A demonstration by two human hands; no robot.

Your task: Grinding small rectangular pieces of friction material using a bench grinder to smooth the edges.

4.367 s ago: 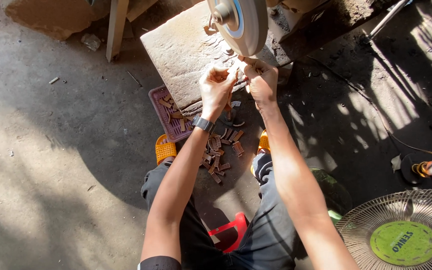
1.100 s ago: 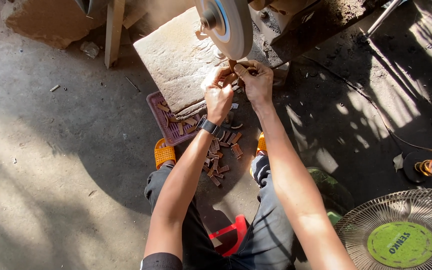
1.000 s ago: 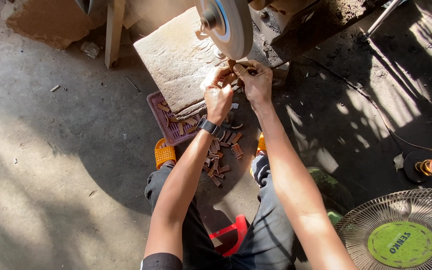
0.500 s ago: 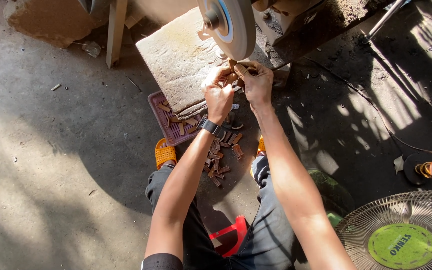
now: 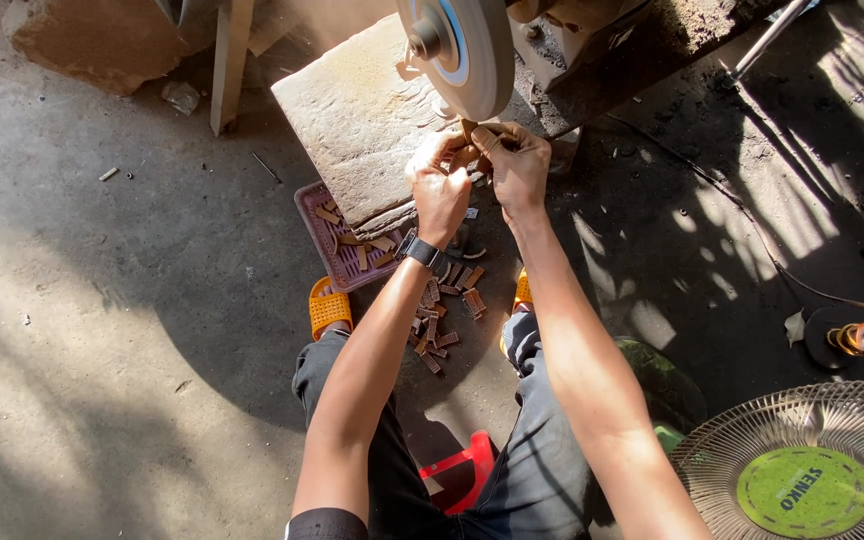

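Observation:
Both hands meet just under a grey grinding wheel (image 5: 464,50) at the top centre. My left hand (image 5: 439,185), with a dark watch on the wrist, and my right hand (image 5: 515,160) together pinch a small brown wooden piece (image 5: 472,133) against the wheel's lower edge. Several similar brown pieces (image 5: 442,310) lie scattered on the ground between my feet. More of them sit in a purple tray (image 5: 324,240) to the left, partly under a flat stone slab (image 5: 362,120).
Orange sandals (image 5: 330,308) are on my feet, and a red stool (image 5: 457,470) shows between my legs. A round fan grille with a green centre (image 5: 802,480) lies at bottom right. A wooden leg (image 5: 227,60) and a rock (image 5: 92,40) stand at the upper left.
Both hands have stayed pressed together at the wheel's lower edge with the small piece; only slight shifts of hands and view.

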